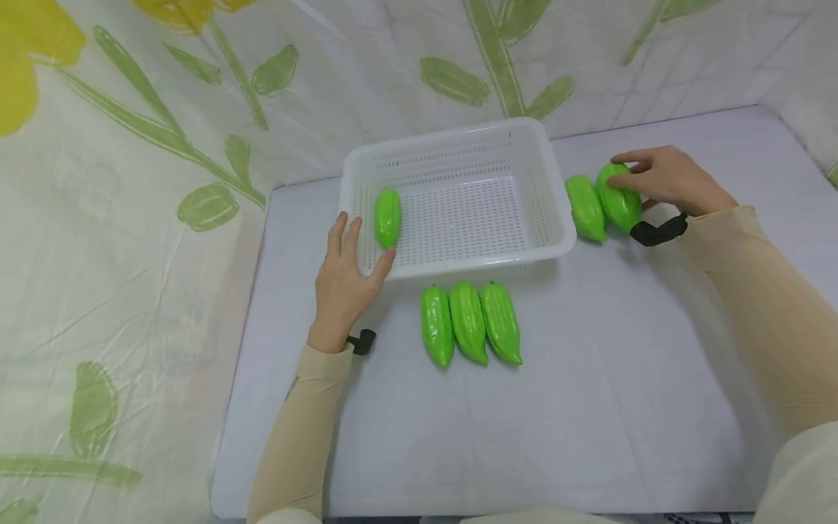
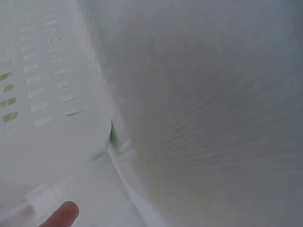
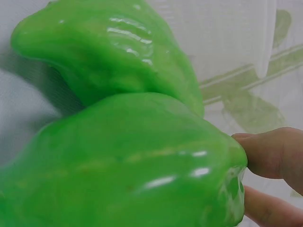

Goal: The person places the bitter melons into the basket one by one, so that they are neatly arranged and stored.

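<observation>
A: What takes up the most room?
B: A flowered sheet (image 1: 366, 87) on the far and left sides, then the pale desk (image 1: 556, 437).
A: And on the desk?
B: A white perforated basket (image 1: 471, 263), toward the far side.
A: The hands?
B: The left hand (image 1: 347, 280) is at the basket's near left corner, its grip spread apart. The right hand (image 1: 674, 178), right of the basket, has its grip clamped on a green vegetable (image 1: 620, 204) — whether lifted off the desk, I cannot tell.
A: Any more vegetables?
B: A second vegetable (image 1: 585, 207) lies between that one and the basket. Three vegetables (image 1: 468, 322) lie side by side on the basket's near side — and a single vegetable (image 1: 387, 218) lies inside, at the left end.
</observation>
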`<state>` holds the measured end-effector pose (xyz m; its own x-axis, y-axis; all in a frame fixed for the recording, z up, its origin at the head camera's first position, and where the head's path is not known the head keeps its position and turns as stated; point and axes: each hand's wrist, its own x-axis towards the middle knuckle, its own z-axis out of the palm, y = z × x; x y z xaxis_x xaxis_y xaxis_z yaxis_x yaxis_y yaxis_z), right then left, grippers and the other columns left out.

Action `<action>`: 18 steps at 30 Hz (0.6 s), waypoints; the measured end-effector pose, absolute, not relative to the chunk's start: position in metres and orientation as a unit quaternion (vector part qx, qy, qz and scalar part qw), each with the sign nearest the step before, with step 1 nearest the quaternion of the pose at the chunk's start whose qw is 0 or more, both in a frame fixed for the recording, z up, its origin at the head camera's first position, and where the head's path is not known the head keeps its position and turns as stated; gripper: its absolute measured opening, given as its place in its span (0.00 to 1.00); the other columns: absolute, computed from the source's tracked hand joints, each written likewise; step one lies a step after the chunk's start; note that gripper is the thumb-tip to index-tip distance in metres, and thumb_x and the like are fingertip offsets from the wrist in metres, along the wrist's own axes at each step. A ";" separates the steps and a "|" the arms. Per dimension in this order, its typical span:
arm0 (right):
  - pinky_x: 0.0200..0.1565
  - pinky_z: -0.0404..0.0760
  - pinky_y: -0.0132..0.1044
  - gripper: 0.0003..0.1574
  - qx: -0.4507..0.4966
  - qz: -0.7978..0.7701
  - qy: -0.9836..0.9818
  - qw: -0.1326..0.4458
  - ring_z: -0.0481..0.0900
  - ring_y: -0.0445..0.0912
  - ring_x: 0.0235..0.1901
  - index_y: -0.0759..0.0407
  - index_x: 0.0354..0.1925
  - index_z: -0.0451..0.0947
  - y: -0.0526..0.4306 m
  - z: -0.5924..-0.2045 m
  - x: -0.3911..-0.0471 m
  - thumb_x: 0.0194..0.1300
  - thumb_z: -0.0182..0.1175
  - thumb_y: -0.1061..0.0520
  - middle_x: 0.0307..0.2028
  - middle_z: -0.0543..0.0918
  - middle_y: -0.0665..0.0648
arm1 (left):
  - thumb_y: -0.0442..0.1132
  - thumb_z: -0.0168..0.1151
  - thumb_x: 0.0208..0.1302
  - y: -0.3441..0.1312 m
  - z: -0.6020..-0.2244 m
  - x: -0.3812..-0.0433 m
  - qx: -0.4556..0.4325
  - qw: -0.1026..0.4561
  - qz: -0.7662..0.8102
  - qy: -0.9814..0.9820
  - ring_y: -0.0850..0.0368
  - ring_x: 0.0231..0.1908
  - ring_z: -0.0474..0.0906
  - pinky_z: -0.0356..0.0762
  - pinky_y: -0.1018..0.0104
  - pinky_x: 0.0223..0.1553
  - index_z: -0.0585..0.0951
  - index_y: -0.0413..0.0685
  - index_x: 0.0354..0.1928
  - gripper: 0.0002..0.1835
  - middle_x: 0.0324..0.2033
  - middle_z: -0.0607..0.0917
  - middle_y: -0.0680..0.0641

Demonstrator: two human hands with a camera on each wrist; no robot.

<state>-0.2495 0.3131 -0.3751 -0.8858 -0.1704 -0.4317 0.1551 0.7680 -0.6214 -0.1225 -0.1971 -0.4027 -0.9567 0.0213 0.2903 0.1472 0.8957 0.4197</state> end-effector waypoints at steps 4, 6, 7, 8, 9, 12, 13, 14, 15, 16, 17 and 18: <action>0.39 0.88 0.43 0.53 -0.003 -0.344 0.909 0.235 0.89 0.47 0.36 0.53 0.82 0.54 0.316 -0.372 -0.249 0.72 0.58 0.31 0.75 0.62 0.77 | 0.68 0.55 0.69 -0.197 -0.403 -0.122 -0.045 0.145 -0.222 -0.963 0.32 0.55 0.83 0.84 0.41 0.40 0.66 0.44 0.78 0.46 0.80 0.60 0.40; 0.39 0.87 0.43 0.54 -0.003 -0.343 0.909 0.235 0.89 0.49 0.36 0.53 0.83 0.53 0.317 -0.371 -0.250 0.72 0.58 0.30 0.75 0.61 0.77 | 0.68 0.54 0.69 -0.197 -0.403 -0.122 -0.046 0.146 -0.221 -0.963 0.32 0.55 0.83 0.84 0.41 0.40 0.66 0.43 0.77 0.46 0.80 0.60 0.39; 0.39 0.87 0.42 0.54 -0.004 -0.342 0.910 0.235 0.90 0.50 0.36 0.53 0.83 0.53 0.318 -0.370 -0.250 0.72 0.58 0.30 0.75 0.62 0.77 | 0.68 0.54 0.68 -0.197 -0.403 -0.122 -0.047 0.145 -0.221 -0.963 0.32 0.55 0.83 0.84 0.42 0.40 0.66 0.43 0.77 0.46 0.80 0.60 0.39; 0.39 0.86 0.41 0.54 -0.004 -0.341 0.910 0.234 0.90 0.51 0.36 0.52 0.83 0.53 0.319 -0.370 -0.250 0.72 0.58 0.29 0.75 0.62 0.77 | 0.68 0.54 0.68 -0.197 -0.403 -0.122 -0.047 0.146 -0.221 -0.963 0.32 0.54 0.83 0.84 0.42 0.40 0.66 0.43 0.77 0.46 0.80 0.60 0.39; 0.41 0.85 0.42 0.54 -0.004 -0.341 0.911 0.234 0.90 0.52 0.36 0.52 0.83 0.53 0.320 -0.369 -0.250 0.72 0.58 0.29 0.75 0.62 0.76 | 0.68 0.54 0.68 -0.197 -0.402 -0.122 -0.048 0.146 -0.220 -0.963 0.32 0.55 0.83 0.84 0.42 0.40 0.66 0.43 0.77 0.46 0.80 0.60 0.39; 0.44 0.82 0.43 0.54 -0.005 -0.337 0.913 0.230 0.91 0.53 0.36 0.51 0.83 0.53 0.321 -0.364 -0.250 0.72 0.57 0.29 0.76 0.62 0.76 | 0.68 0.53 0.68 -0.197 -0.402 -0.122 -0.050 0.147 -0.220 -0.963 0.32 0.57 0.82 0.84 0.41 0.41 0.67 0.42 0.77 0.46 0.79 0.60 0.38; 0.44 0.81 0.42 0.54 -0.005 -0.337 0.914 0.227 0.91 0.53 0.35 0.51 0.83 0.53 0.321 -0.362 -0.250 0.72 0.57 0.29 0.76 0.62 0.76 | 0.68 0.53 0.69 -0.197 -0.402 -0.122 -0.051 0.147 -0.220 -0.963 0.32 0.57 0.82 0.84 0.41 0.42 0.67 0.42 0.77 0.46 0.79 0.60 0.38; 0.45 0.81 0.42 0.53 -0.004 -0.339 0.913 0.226 0.91 0.52 0.35 0.51 0.83 0.53 0.321 -0.359 -0.249 0.72 0.57 0.30 0.76 0.62 0.75 | 0.68 0.53 0.69 -0.197 -0.402 -0.122 -0.051 0.148 -0.221 -0.963 0.32 0.58 0.81 0.84 0.41 0.43 0.67 0.42 0.77 0.46 0.79 0.60 0.38; 0.45 0.81 0.42 0.53 -0.003 -0.340 0.913 0.224 0.91 0.51 0.35 0.50 0.83 0.53 0.320 -0.357 -0.249 0.72 0.57 0.30 0.76 0.62 0.75 | 0.68 0.53 0.69 -0.197 -0.402 -0.122 -0.051 0.147 -0.222 -0.963 0.32 0.59 0.81 0.84 0.40 0.43 0.67 0.42 0.77 0.46 0.79 0.60 0.38; 0.44 0.82 0.41 0.53 -0.003 -0.341 0.914 0.221 0.91 0.50 0.34 0.50 0.83 0.54 0.320 -0.354 -0.248 0.72 0.58 0.30 0.76 0.62 0.75 | 0.68 0.53 0.69 -0.197 -0.402 -0.122 -0.051 0.147 -0.222 -0.963 0.32 0.59 0.81 0.84 0.40 0.44 0.66 0.42 0.77 0.46 0.79 0.60 0.38; 0.45 0.82 0.42 0.53 -0.003 -0.342 0.914 0.217 0.91 0.50 0.34 0.49 0.83 0.54 0.319 -0.351 -0.247 0.72 0.58 0.30 0.76 0.62 0.74 | 0.68 0.53 0.69 -0.197 -0.401 -0.122 -0.050 0.147 -0.223 -0.962 0.32 0.59 0.81 0.84 0.40 0.43 0.66 0.42 0.77 0.46 0.79 0.60 0.39; 0.48 0.82 0.45 0.52 -0.002 -0.344 0.914 0.213 0.90 0.50 0.33 0.49 0.83 0.54 0.318 -0.348 -0.245 0.72 0.58 0.30 0.76 0.62 0.73 | 0.68 0.53 0.69 -0.197 -0.401 -0.122 -0.050 0.146 -0.223 -0.962 0.32 0.58 0.81 0.84 0.40 0.43 0.66 0.43 0.77 0.46 0.80 0.60 0.39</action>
